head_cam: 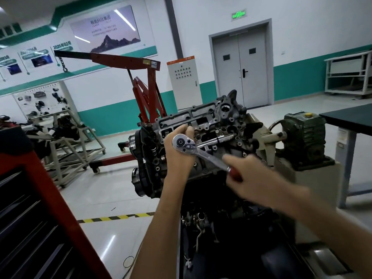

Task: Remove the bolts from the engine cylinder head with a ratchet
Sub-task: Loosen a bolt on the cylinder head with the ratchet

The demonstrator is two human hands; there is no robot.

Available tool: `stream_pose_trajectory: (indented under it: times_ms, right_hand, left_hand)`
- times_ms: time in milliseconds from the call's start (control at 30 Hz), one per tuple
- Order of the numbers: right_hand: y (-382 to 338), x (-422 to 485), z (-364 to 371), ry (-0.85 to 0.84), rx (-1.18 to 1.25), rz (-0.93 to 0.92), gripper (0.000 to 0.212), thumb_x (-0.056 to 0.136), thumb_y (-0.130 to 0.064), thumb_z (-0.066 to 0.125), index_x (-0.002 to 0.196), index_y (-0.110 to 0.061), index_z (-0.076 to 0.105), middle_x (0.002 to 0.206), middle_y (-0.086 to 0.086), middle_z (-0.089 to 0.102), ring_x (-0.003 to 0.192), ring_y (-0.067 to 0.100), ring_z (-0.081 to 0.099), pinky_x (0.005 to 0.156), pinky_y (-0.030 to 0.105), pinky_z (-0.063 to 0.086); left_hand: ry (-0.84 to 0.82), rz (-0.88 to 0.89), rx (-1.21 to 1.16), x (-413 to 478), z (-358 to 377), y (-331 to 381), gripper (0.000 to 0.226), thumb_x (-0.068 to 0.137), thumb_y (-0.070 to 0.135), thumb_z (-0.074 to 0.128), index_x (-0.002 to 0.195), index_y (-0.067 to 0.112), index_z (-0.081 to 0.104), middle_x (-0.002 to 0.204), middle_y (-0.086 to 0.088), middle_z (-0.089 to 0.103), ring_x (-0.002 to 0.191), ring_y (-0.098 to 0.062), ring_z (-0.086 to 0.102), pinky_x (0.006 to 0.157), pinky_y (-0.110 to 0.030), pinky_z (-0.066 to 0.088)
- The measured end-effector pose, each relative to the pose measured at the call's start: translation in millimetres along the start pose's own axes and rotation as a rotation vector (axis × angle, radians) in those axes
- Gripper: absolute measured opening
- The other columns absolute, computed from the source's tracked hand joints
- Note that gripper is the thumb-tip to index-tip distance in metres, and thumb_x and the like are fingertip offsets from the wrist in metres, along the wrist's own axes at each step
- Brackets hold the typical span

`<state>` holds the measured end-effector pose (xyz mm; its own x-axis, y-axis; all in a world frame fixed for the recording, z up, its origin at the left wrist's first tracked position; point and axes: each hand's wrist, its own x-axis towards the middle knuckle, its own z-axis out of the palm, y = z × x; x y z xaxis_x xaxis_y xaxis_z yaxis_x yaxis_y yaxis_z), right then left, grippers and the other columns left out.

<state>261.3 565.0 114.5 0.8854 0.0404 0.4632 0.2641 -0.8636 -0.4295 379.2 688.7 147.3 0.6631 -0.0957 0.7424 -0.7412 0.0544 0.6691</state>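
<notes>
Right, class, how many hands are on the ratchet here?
2. The left hand holds the ratchet at its round head, over the cylinder head; the right hand, blurred, grips its red handle.

A single wide-angle head-worn camera looks forward and down, tilted, close above the left hand point(178, 152) and right hand point(248, 175) at the cylinder head point(203, 117); the engine hoist point(150, 83) and double door point(240, 71) lie far behind.
</notes>
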Motion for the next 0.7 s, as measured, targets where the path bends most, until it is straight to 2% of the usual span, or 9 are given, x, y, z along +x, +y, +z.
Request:
stream_pose_trajectory:
  times_ms: [100,167,300,400,467,500,533,600,700]
  right_hand:
    - [-39.4,-21.7,62.5,0.111,0.478,0.089,0.022,0.081,-0.008,0.057,0.075,-0.026,0.045,0.052,-0.005,0.046,0.037,0.006,0.042,0.039,0.018,0.036]
    - [-54.9,-21.9,83.3,0.137,0.646,0.098,0.021,0.081,-0.005,0.054,0.081,-0.026,0.049,0.050,-0.006,0.046,0.036,0.008,0.043,0.037,0.018,0.037]
    - [-25.7,-13.0,43.4,-0.001,0.347,0.027,0.025,0.082,-0.006,0.054,0.081,-0.030,0.046,0.064,0.002,0.050,0.041,0.007,0.045,0.040,0.014,0.036]
    - [7.0,7.4,-17.5,-0.197,0.050,-0.058,0.020,0.083,-0.005,0.056,0.088,-0.024,0.052,0.062,-0.004,0.054,0.044,0.001,0.053,0.042,0.013,0.042]
    - [17.9,27.8,-52.9,-0.165,-0.260,-0.139,0.015,0.084,-0.009,0.056,0.091,-0.022,0.052,0.057,-0.008,0.052,0.046,0.001,0.054,0.043,0.015,0.045]
    - [20.7,36.5,-64.7,-0.096,-0.392,-0.176,0.013,0.083,-0.011,0.057,0.091,-0.020,0.052,0.053,-0.010,0.050,0.043,0.003,0.052,0.043,0.017,0.044]
    - [21.9,41.4,-70.8,-0.035,-0.473,-0.191,0.013,0.082,-0.012,0.057,0.091,-0.019,0.052,0.052,-0.011,0.048,0.042,0.002,0.049,0.043,0.017,0.042]
    - [21.1,38.4,-63.7,-0.022,-0.459,-0.136,0.012,0.082,-0.012,0.056,0.091,-0.018,0.051,0.056,-0.011,0.050,0.046,-0.002,0.050,0.042,0.016,0.042]
    - [8.2,8.5,-9.6,-0.020,-0.102,0.004,0.012,0.081,-0.011,0.056,0.088,-0.020,0.052,0.062,-0.005,0.052,0.045,0.005,0.050,0.041,0.014,0.039]
  left_hand:
    - [0.062,0.054,0.019,-0.5,11.0,1.8,0.041,0.094,-0.001,0.052,0.057,0.013,0.044,0.053,0.007,0.035,0.047,-0.002,0.033,0.049,-0.015,0.027]
    - [0.059,0.091,0.043,0.6,13.0,2.6,0.043,0.094,-0.002,0.051,0.056,0.014,0.039,0.052,0.008,0.032,0.046,-0.001,0.032,0.048,-0.012,0.025]
    - [-0.128,0.075,0.001,2.1,-6.9,-3.9,0.042,0.095,0.000,0.054,0.057,0.017,0.045,0.046,0.013,0.041,0.044,0.002,0.039,0.047,-0.008,0.028]
    - [-0.321,0.068,0.090,8.3,-20.8,-2.9,0.041,0.092,0.000,0.058,0.055,0.015,0.046,0.050,0.014,0.048,0.049,0.002,0.042,0.050,-0.011,0.032]
    - [-0.441,0.069,0.177,14.9,-21.7,-0.6,0.035,0.092,0.004,0.060,0.059,-0.002,0.053,0.054,-0.003,0.049,0.055,-0.008,0.041,0.055,-0.025,0.033]
    - [-0.462,0.080,0.199,16.4,-20.0,0.3,0.032,0.092,0.005,0.061,0.061,-0.005,0.055,0.057,-0.014,0.047,0.059,-0.012,0.041,0.057,-0.026,0.032]
    - [-0.449,0.097,0.196,15.8,-17.7,0.3,0.033,0.092,0.004,0.060,0.061,-0.004,0.053,0.057,-0.014,0.044,0.059,-0.012,0.039,0.056,-0.027,0.031]
    - [-0.334,0.098,0.123,10.3,-12.9,-1.8,0.038,0.092,0.001,0.057,0.057,-0.007,0.046,0.054,-0.004,0.037,0.053,-0.009,0.032,0.053,-0.025,0.027]
    - [-0.115,0.047,0.059,4.4,-6.5,-7.3,0.033,0.094,0.001,0.054,0.063,-0.010,0.053,0.052,0.002,0.038,0.045,-0.002,0.034,0.049,-0.015,0.028]
